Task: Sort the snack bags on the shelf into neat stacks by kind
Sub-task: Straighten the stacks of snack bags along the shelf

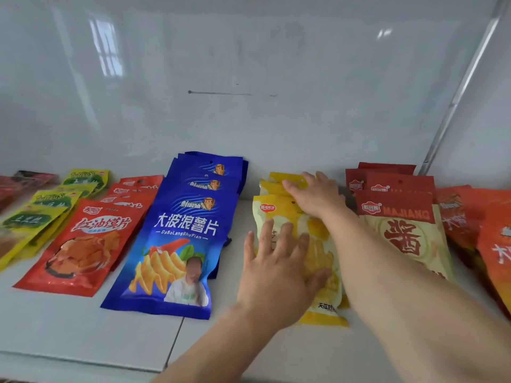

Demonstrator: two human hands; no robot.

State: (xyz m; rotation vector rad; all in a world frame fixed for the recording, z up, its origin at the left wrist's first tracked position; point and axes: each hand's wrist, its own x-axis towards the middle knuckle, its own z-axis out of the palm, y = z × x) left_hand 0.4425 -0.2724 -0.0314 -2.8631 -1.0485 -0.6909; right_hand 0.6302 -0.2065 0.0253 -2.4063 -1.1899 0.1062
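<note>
Both palms press flat, fingers spread: left hand [279,269] on the yellow bags [320,236], right hand [315,194] on their far end; blue stack [182,233] beside, on the shelf [83,327]

We see glossy plastic film on the blue bags [179,236] near the shelf's middle, catching the light. The red bags [83,244] toward its left edge shine likewise. The shelf [69,324] looks smooth, white and matt, the back panel [249,64] glossy and reflective.
</note>
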